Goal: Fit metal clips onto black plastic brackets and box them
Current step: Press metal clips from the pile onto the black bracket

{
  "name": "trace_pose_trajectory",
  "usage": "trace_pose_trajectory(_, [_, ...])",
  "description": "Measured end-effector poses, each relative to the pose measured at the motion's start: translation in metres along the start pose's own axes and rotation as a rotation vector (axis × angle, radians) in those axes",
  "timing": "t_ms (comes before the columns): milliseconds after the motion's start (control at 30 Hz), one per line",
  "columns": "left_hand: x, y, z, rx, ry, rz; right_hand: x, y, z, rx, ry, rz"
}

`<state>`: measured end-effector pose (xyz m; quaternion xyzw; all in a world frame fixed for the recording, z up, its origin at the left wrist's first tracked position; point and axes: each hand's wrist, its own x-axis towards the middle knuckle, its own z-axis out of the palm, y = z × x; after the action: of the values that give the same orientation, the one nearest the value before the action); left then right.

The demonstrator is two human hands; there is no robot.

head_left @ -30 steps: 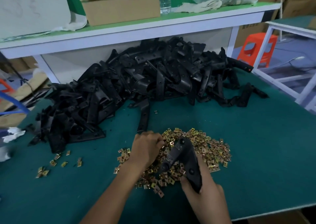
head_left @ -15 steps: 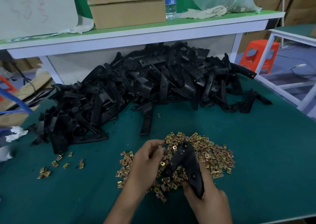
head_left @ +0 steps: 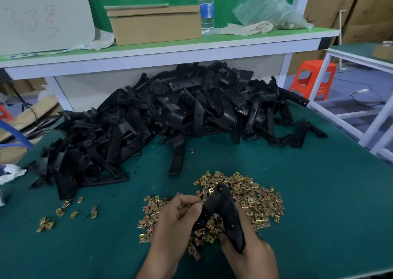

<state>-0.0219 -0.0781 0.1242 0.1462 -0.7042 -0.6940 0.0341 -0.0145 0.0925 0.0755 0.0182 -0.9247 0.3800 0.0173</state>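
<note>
My right hand grips the lower arm of a bent black plastic bracket, held just above the heap of gold metal clips on the green table. One clip sits fitted near the bracket's top end. My left hand is raised beside the bracket's other arm, fingers curled, pinching a small metal clip between thumb and fingertips. A big pile of loose black brackets lies behind the clips.
A few stray clips lie at the left. On the shelf above stand a cardboard box, a water bottle and a plastic bag. An orange stool and a white frame stand to the right.
My left hand lifted off the clip heap with a clip pinched in its fingers and came up beside the bracket. The right hand kept hold of the bracket.
</note>
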Motion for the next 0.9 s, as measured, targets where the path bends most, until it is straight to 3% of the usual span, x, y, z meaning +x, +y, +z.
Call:
trace_pose_trajectory(400, [-0.003, -0.002, -0.005, -0.071, 0.003, -0.025, 0.002, 0.006, 0.004, -0.015, -0.008, 0.030])
trace_pose_trajectory(900, [-0.009, 0.005, -0.002, 0.115, 0.034, -0.013, 0.004, 0.006, 0.001, -0.086, -0.031, 0.032])
